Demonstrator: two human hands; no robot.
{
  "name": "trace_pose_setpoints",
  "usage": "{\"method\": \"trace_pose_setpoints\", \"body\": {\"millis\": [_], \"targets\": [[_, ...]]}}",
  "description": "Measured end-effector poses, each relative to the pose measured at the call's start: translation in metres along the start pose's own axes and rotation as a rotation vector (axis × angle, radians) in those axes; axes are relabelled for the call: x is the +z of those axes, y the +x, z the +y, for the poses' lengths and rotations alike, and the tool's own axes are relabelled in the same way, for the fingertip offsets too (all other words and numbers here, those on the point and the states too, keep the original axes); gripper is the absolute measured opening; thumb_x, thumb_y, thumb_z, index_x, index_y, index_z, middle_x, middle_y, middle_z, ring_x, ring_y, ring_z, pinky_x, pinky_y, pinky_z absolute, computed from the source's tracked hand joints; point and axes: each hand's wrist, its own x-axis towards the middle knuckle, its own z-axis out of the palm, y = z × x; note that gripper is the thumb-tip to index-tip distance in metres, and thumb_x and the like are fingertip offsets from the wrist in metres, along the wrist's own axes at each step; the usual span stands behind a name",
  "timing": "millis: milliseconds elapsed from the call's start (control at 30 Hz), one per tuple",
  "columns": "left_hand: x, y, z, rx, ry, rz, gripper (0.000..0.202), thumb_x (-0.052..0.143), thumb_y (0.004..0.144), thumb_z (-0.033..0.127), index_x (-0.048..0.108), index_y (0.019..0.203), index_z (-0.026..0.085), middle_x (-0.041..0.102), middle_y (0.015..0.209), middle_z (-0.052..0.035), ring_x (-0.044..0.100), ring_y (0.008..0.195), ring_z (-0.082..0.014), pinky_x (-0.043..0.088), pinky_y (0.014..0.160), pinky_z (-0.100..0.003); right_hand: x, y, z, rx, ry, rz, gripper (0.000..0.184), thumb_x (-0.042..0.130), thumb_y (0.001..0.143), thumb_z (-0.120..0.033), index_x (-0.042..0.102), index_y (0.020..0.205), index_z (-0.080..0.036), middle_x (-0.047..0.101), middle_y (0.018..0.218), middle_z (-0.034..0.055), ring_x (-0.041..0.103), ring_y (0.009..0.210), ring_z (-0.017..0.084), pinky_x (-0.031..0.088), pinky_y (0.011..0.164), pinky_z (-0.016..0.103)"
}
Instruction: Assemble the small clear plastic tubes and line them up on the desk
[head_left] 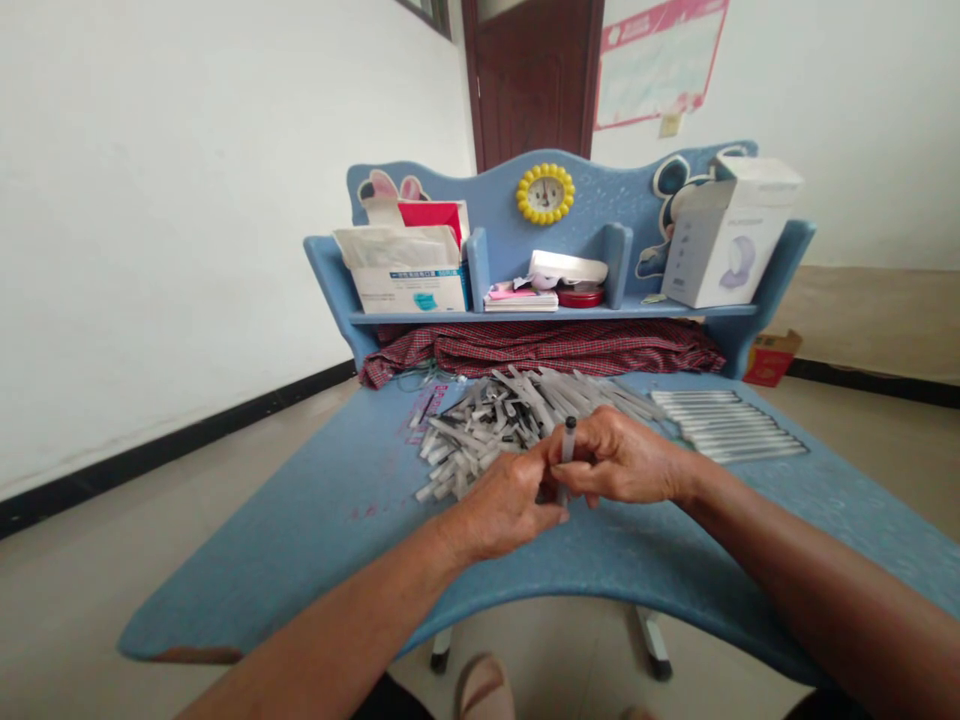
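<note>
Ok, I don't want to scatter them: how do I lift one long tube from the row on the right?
Probably the nearest tube, pinched at its right end, coming from the right: the row lies flat and packed side by side, so only the ends and that near flank look free to pinch.

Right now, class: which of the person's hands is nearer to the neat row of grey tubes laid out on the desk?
Right. The right hand is next to the row of grey tubes, apart from it; the left hand lies beyond the right hand, farther off.
</note>
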Motion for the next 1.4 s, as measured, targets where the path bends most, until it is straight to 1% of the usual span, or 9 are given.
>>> {"method": "trace_pose_setpoints", "body": {"millis": [300,533,700,833,933,1033,1133,1300,1400], "targets": [[0.002,0.001,-0.002,-0.042,0.029,0.022,0.029,0.062,0.068,0.016,0.054,0.096,0.016,0.063,0.074,0.0016,0.061,0.070,-0.0156,0.044,0.065,-0.024,0.000,0.003,-0.001,0.029,-0.031,0.001,0.015,0.046,0.076,-0.011,0.058,0.067,-0.015,0.060,0.057,-0.0038,0.052,0.044,0.005,0.038,0.041,0.013],[0.001,0.002,-0.003,-0.050,-0.057,0.021,0.030,0.061,0.067,0.015,0.054,0.097,0.016,0.065,0.074,0.0006,0.062,0.067,-0.0150,0.044,0.063,-0.023,0.003,0.005,0.009,0.095,0.223,0.057,0.013,0.054,0.077,-0.024,0.054,0.066,-0.017,0.060,0.057,-0.0039,0.051,0.042,0.006,0.042,0.041,0.015],[-0.007,0.006,0.000,-0.053,-0.117,0.069,0.031,0.059,0.070,0.017,0.054,0.100,0.017,0.067,0.078,0.0011,0.062,0.070,-0.0140,0.045,0.065,-0.023,-0.005,0.010,0.012,0.133,0.271,0.150,0.029,0.058,0.076,-0.044,0.051,0.068,-0.017,0.055,0.053,-0.0042,0.051,0.040,0.007,0.041,0.038,0.017],[-0.013,0.007,0.002,-0.074,-0.030,0.196,0.047,0.059,0.070,0.021,0.049,0.116,0.017,0.062,0.068,0.0050,0.059,0.065,-0.0125,0.044,0.064,-0.022,-0.020,0.007,0.009,0.124,-0.125,0.383,0.042,0.052,0.081,-0.050,0.047,0.057,-0.017,0.050,0.046,-0.0034,0.045,0.039,0.006,0.029,0.038,0.017],[-0.014,0.006,0.001,-0.059,0.011,0.233,0.050,0.059,0.070,0.020,0.047,0.119,0.015,0.061,0.067,0.0050,0.058,0.064,-0.0121,0.044,0.065,-0.023,-0.024,0.001,-0.006,0.007,-0.574,0.489,0.029,0.052,0.084,-0.037,0.057,0.067,-0.015,0.056,0.053,-0.0008,0.048,0.048,0.008,0.026,0.046,0.020],[-0.015,0.006,0.000,-0.029,0.028,0.232,0.042,0.058,0.070,0.018,0.051,0.112,0.015,0.060,0.067,0.0045,0.057,0.062,-0.0116,0.043,0.064,-0.022,-0.018,-0.002,-0.025,-0.076,-0.915,0.286,0.020,0.048,0.083,-0.017,0.060,0.098,-0.017,0.066,0.068,0.0025,0.056,0.056,0.013,0.026,0.050,0.023],[-0.015,0.005,0.001,-0.029,0.051,0.220,0.032,0.057,0.071,0.018,0.053,0.103,0.015,0.060,0.067,0.0038,0.057,0.061,-0.0115,0.043,0.062,-0.022,-0.011,0.001,-0.040,-0.052,-1.069,0.084,0.027,0.045,0.080,-0.009,0.058,0.102,-0.016,0.069,0.077,0.0065,0.061,0.063,0.016,0.028,0.049,0.024],[-0.015,0.005,0.000,-0.005,0.032,0.212,0.052,0.061,0.074,0.025,0.043,0.121,0.012,0.066,0.076,0.0015,0.060,0.066,-0.0119,0.045,0.066,-0.023,-0.029,-0.002,-0.043,0.185,-1.240,0.000,0.026,0.043,0.080,-0.008,0.060,0.098,-0.016,0.069,0.073,0.0117,0.066,0.069,0.024,0.038,0.053,0.027],[-0.014,0.004,-0.004,0.067,0.060,0.237,0.046,0.060,0.075,0.028,0.048,0.117,0.012,0.067,0.077,0.0003,0.061,0.068,-0.0116,0.046,0.069,-0.022,-0.056,-0.027,-0.034,0.402,-1.262,-0.025,0.021,0.044,0.083,-0.015,0.061,0.096,-0.017,0.068,0.075,0.0119,0.066,0.071,0.024,0.041,0.056,0.028]]}}
